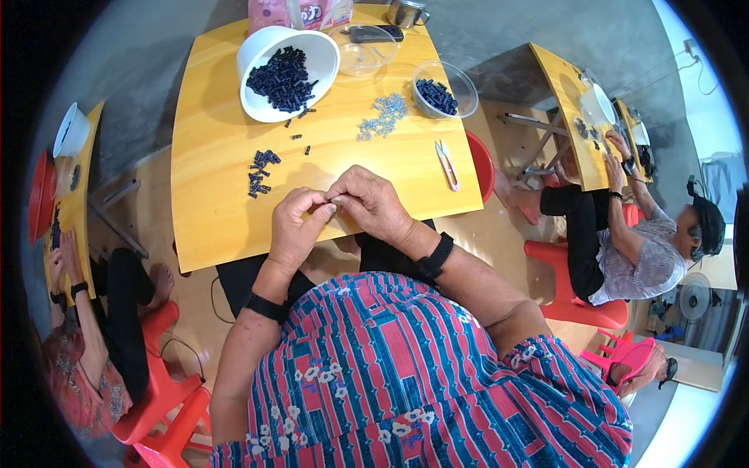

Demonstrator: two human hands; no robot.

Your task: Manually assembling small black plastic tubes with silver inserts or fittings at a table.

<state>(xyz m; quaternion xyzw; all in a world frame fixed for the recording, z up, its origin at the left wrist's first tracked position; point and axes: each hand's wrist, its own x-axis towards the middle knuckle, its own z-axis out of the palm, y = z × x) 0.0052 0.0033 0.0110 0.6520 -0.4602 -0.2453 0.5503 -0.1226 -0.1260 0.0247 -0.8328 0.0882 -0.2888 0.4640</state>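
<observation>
Over the near edge of the yellow table [234,226], my left hand [299,226] and my right hand [373,204] meet fingertip to fingertip. Both are closed in a pinch, and whatever sits between them is too small to make out. Left of centre lies a loose group of short black cylindrical pieces [262,170], with a few single ones farther up. More black pieces [282,79] fill a tilted white bowl [251,56]. Small clear pieces [382,117] are spread right of the middle. Thread snips [448,166] with pink handles rest near the right edge.
At the far right, a clear bowl [466,84] holds black pieces. A clear container [353,56], a dark phone-like object [376,33], a metal mug [407,14] and a pink package [269,14] stand at the back. Two people work at side tables, left and right, on red stools.
</observation>
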